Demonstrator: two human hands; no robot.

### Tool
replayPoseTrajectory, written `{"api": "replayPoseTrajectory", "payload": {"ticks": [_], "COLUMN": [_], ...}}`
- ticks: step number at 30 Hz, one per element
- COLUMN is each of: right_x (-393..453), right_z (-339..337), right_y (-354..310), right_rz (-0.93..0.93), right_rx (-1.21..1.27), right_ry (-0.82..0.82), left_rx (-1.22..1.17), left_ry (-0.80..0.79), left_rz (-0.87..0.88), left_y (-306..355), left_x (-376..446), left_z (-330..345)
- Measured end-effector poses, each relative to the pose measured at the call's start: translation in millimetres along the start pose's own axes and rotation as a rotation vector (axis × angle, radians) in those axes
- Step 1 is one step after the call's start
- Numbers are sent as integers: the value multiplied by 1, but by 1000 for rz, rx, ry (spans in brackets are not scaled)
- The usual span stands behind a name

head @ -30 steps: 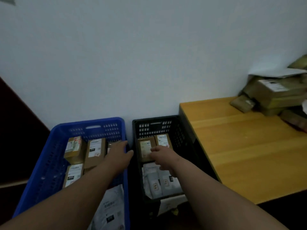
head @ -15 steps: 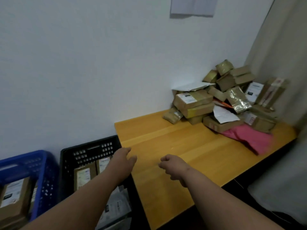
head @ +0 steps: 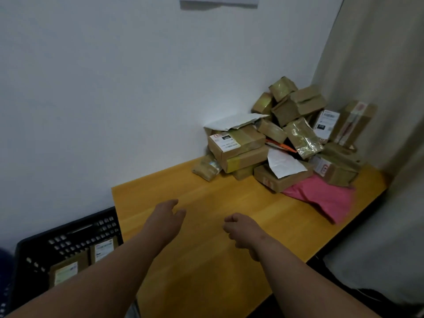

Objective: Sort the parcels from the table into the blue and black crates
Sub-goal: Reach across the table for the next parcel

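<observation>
A pile of parcels lies at the far right corner of the wooden table: taped brown boxes, white mailers and a pink bag at its front. Both my hands hover empty above the table's middle. My left hand has relaxed fingers; my right hand hangs with loosely curled fingers. The black crate stands at the lower left beside the table, with brown labelled boxes inside. Only a dark blue sliver of the blue crate shows at the left edge.
A white wall runs behind the table, with a sheet of paper stuck up high. A beige curtain hangs at the right, past the table's end. A labelled box tops the pile's left side.
The view has swung right from the crates to the table. Both hands have left the crates and now hover over the tabletop, closer to the parcel pile, holding nothing.
</observation>
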State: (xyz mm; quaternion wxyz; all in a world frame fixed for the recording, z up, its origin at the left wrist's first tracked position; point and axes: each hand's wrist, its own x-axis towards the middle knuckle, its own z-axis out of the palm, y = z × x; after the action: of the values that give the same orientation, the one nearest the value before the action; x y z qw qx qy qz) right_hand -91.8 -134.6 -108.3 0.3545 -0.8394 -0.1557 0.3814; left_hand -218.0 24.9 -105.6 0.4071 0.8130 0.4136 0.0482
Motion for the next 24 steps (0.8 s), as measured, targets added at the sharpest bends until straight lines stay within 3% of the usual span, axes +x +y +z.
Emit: {"api": "replayPoseTrajectory", "payload": {"ticks": [9, 16, 21, 24], "right_x": [70, 161, 226, 256], "right_z": [-62, -109, -147, -160], "right_y": [-30, -84, -119, -136], "right_rz": [-128, -397, -650, -712], "right_rx": [19, -42, -402, -617], "right_ry": [149, 330, 513, 472], "left_rx": [41, -43, -127, -150], "left_ry": [33, 170, 245, 283], "left_rz": [65, -21, -110, -148], "left_y": [52, 90, 120, 130], "left_x": [71, 128, 165, 177], "left_z": [12, 24, 34, 42]}}
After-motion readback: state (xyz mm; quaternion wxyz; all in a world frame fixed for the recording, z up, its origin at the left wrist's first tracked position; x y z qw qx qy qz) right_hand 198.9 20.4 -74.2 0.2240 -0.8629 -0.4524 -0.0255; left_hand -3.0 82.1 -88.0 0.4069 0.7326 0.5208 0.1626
